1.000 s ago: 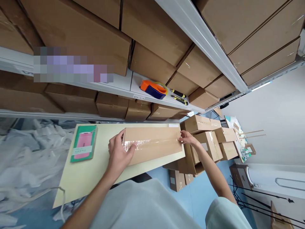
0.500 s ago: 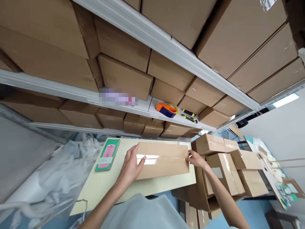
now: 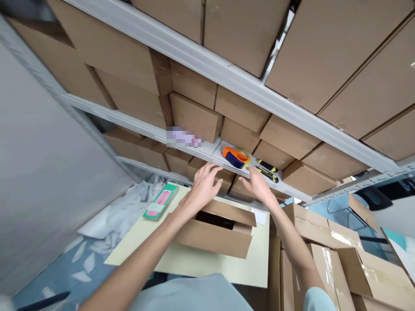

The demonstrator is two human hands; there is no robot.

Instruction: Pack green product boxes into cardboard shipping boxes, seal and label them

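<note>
So, the left hand (image 3: 206,183) and the right hand (image 3: 259,186) hold nothing, spread near the shelf (image 3: 211,147) with the orange tape holder (image 3: 236,157). The brown box (image 3: 214,237) sits open on the table (image 3: 249,270).

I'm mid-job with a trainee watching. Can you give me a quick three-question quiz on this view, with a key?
1. True or false: the cardboard box on the table is open at the top.
2. On the shelf, which colours are on the item just left of the black-and-yellow cutters? A) green and white B) orange and dark blue C) red and grey
3. What do the left hand and right hand hold?

Key: 1. True. 2. B. 3. Nothing that shows; both are open.
</note>
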